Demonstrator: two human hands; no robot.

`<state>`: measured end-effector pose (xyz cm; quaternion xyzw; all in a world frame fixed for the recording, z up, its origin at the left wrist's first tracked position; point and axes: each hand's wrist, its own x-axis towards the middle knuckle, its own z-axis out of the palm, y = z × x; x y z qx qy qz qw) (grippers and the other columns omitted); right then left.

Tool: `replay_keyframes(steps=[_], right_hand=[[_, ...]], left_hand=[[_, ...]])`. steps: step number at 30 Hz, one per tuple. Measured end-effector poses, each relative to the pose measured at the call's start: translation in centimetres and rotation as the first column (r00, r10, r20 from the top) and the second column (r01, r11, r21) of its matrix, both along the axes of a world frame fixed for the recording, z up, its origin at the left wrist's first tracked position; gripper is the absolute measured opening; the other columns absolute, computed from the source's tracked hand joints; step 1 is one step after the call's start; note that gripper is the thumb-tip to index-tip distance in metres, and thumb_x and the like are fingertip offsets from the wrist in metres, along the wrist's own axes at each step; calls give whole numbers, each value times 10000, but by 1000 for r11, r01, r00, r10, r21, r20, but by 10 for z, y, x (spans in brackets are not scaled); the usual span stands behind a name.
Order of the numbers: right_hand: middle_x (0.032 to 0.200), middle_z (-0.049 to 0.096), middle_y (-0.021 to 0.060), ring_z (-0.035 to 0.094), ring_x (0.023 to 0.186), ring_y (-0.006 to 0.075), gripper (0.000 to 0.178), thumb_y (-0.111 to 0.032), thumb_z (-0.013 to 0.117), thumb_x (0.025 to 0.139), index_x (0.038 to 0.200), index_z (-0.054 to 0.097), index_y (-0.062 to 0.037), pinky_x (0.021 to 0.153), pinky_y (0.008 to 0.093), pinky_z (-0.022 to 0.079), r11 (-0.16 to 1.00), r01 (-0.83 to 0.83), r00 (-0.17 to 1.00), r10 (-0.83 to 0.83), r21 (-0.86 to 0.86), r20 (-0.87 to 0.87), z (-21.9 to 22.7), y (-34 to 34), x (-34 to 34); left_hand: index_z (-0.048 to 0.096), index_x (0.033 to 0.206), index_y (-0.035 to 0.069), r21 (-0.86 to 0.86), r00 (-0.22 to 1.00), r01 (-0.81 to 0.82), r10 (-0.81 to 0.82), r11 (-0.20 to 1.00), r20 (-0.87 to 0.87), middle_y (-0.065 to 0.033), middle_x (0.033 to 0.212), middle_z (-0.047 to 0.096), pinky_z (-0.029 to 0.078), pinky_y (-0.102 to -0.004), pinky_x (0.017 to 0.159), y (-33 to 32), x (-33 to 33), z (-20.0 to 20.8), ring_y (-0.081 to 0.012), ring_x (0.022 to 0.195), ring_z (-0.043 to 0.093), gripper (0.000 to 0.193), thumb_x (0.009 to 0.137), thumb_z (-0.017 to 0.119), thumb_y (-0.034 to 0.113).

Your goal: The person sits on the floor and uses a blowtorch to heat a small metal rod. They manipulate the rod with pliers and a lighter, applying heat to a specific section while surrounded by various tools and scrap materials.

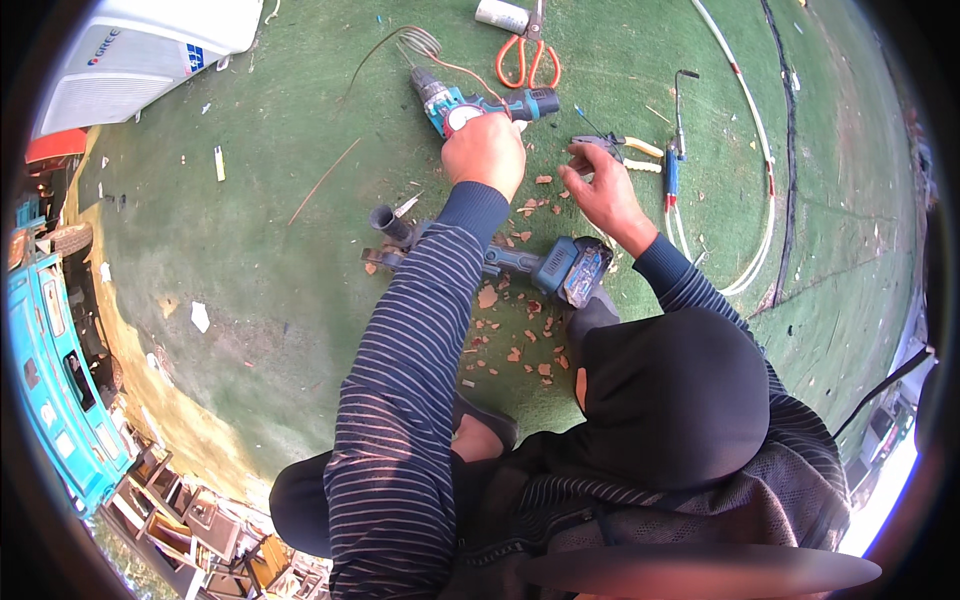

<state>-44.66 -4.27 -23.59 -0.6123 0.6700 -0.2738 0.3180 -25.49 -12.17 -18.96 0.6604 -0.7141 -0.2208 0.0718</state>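
Note:
My left hand (485, 153) is closed into a fist over a teal cordless drill (440, 98). A round red-rimmed, white-faced thing (462, 117) shows at its fingers, and a small white tip pokes out on the other side. What the fist grips is mostly hidden. To the right, my right hand (607, 198) hovers with bent fingers and the thumb apart, nothing visible in it. Yellow-handled pliers (640, 150) lie just beyond its fingertips. Below both hands, a cordless angle grinder (515, 258) rests on the green mat, partly covered by my left sleeve.
Orange-handled scissors (528, 62), a white can (502, 15) and coiled copper tube (418, 40) lie at the far side. A blue-handled torch (671, 180) with a pale hose (768, 200) is on the right. Reddish chips litter the green mat (270, 260). A white appliance (150, 60) stands far left.

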Motion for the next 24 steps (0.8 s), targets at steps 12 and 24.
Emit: replay_keyframes(steps=[12, 24], right_hand=[[991, 723, 263, 691, 944, 449, 353, -286, 710, 880, 1089, 683, -3, 830, 492, 545, 987, -158, 985, 157, 14, 77, -29, -46, 55], [955, 713, 252, 688, 912, 441, 250, -190, 638, 941, 1114, 705, -24, 812, 494, 547, 930, -366, 927, 366, 6, -79, -34, -72, 4]], left_hand=[[791, 938, 70, 70, 999, -49, 49, 996, 2, -191, 968, 766, 583, -492, 795, -18, -24, -3, -374, 927, 749, 302, 944, 645, 334], [620, 1335, 10, -39, 966, -203, 194, 978, -171, -251, 1102, 729, 547, -513, 898, 26, 35, -23, -431, 1023, 700, 611, 901, 731, 425]])
